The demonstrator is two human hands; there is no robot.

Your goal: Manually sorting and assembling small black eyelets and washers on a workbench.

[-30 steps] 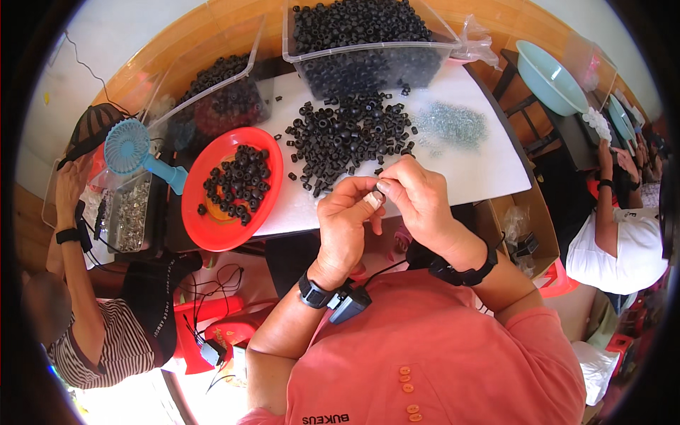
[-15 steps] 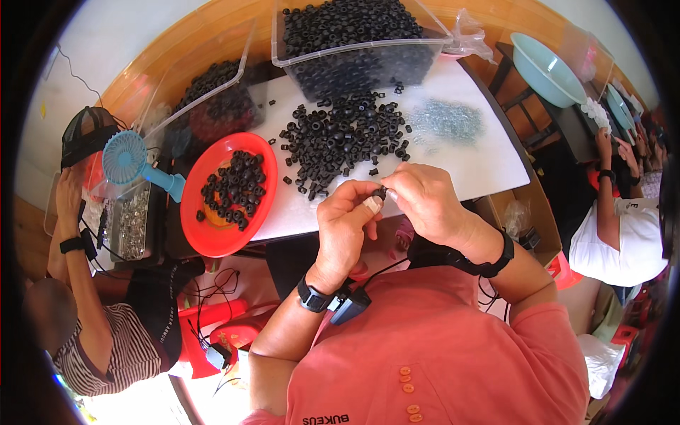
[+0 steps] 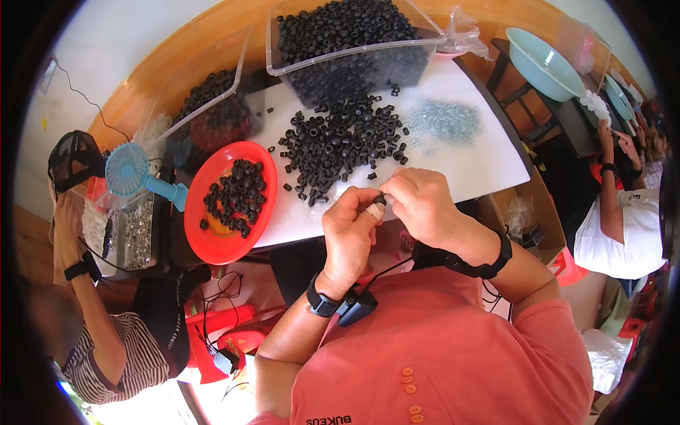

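Head: black piece (image 3: 380,200) (tiny) axis indiscernible.

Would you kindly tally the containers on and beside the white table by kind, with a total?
Clear plastic bins of small black ring parts: 2
Round red plastic plate holding black parts: 1
Pale green round basins: 2
Total: 5

The left hand and right hand pinch one black part together.

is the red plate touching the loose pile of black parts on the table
Apart. The head view shows bare white table between the red plate and the loose pile of black parts.
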